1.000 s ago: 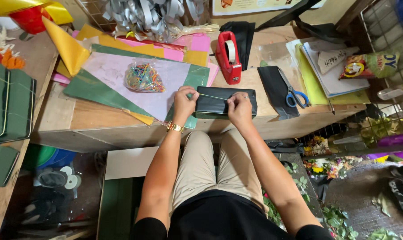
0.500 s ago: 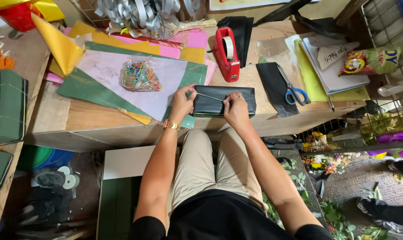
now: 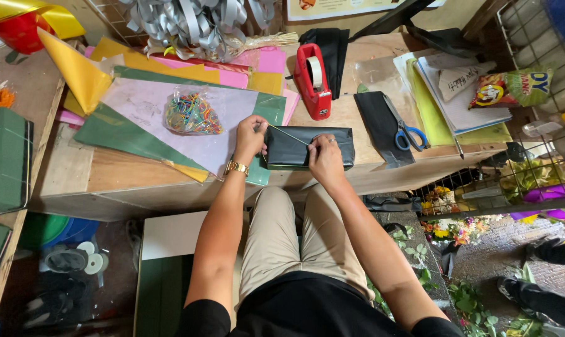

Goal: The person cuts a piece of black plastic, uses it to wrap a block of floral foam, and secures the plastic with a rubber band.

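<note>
Centre of frame: a flat black-wrapped rectangular package (image 3: 307, 148) lies on the front edge of a bare wooden worktable (image 3: 108, 171). A thin pale rubber band (image 3: 289, 135) is stretched taut in a slant across the package's upper left part.

Left hand (image 3: 251, 137), gold wristwatch on the wrist, is closed in a pinch on the band's upper end at the package's left corner. Right hand (image 3: 324, 157) rests on the package's middle, fingers curled, pinching the band's lower end.

Packages and labels: a clear plastic bag of many-coloured rubber bands (image 3: 192, 114) sits left of centre on a pale lilac paper sheet (image 3: 145, 109), with green, yellow and pink sheets fanned under it. A red desktop tape dispenser (image 3: 313, 82) stands just above the package. A yellow-and-green snack packet (image 3: 510, 89) lies at right on a stack of papers. A light-coloured printed sign shows at the top edge, mostly cut off.

Blue-handled scissors (image 3: 406, 133) lie on a black sheet right of the package. Silver ribbon loops (image 3: 189, 22) hang at top.

Surroundings: wire mesh racks at right, cut flowers and leaves on the floor at lower right, green boxes at left edge.
</note>
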